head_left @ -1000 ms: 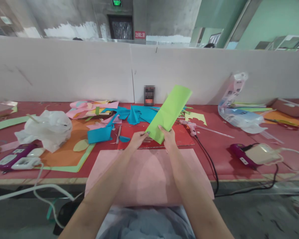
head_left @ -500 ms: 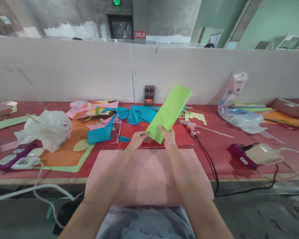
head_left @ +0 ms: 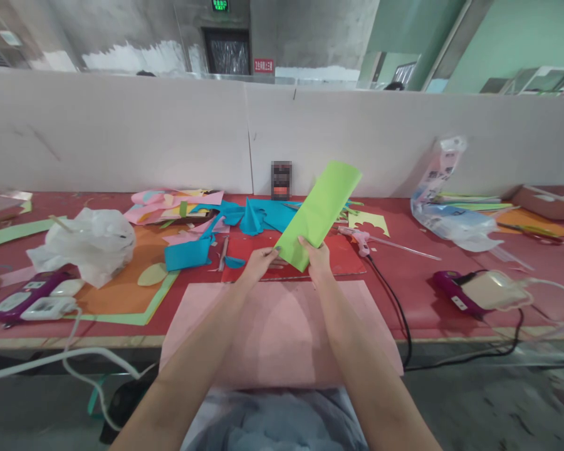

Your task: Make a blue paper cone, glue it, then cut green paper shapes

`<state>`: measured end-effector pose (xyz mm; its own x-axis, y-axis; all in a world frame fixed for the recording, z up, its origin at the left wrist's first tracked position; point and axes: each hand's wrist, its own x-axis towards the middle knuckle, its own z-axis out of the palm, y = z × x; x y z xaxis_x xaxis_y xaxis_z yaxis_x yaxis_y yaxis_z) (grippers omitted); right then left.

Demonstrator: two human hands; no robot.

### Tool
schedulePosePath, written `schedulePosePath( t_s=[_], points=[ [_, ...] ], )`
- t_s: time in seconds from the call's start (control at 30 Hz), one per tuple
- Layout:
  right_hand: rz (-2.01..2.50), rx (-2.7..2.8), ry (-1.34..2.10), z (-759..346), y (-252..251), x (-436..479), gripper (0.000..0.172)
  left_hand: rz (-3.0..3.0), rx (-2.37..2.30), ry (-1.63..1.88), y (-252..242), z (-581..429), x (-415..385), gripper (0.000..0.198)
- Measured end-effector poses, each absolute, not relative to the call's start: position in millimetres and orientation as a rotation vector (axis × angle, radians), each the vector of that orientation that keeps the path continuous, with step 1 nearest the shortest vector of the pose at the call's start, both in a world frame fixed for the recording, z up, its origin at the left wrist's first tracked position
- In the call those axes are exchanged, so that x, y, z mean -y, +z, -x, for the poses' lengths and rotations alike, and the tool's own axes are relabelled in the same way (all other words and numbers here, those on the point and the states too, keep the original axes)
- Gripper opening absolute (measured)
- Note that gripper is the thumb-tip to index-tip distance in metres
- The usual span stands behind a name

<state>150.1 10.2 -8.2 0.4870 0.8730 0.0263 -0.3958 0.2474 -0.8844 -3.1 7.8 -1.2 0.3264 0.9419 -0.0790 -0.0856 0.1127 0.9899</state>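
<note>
A long strip of lime-green paper (head_left: 322, 203) slants up to the right above the red board (head_left: 345, 260). My right hand (head_left: 317, 257) grips its lower end, thumb lying on the front face. At the strip's lower left corner, my left hand (head_left: 261, 260) is closed with fingertips pinched on the edge. Below my forearms lies a pink sheet (head_left: 282, 332). Behind the hands are cut blue paper pieces (head_left: 251, 219), and a small blue scrap (head_left: 235, 262) rests left of my left hand.
To the right lie a pink glue gun (head_left: 358, 239) with a black cord and a purple power strip (head_left: 458, 293). A white plastic bag (head_left: 94, 241), orange sheets (head_left: 117, 288) and another purple power strip (head_left: 26, 297) are at left. A white partition (head_left: 145, 134) stands behind.
Almost nothing differs. The green paper's upper end has shifted very slightly left, and both hands keep their hold.
</note>
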Motion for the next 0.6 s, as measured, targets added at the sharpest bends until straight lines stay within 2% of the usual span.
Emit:
schedulePosePath(
  t_s=[0.37,0.6],
  points=[
    [0.860,0.600,0.982,-157,-6,-7,0.043,-1.097,-0.904,0.967,-8,9,-18,0.031],
    [0.979,0.670,1.036,-168,-7,-7,0.047,-1.189,-0.988,0.933,-11,20,-28,0.023]
  ],
)
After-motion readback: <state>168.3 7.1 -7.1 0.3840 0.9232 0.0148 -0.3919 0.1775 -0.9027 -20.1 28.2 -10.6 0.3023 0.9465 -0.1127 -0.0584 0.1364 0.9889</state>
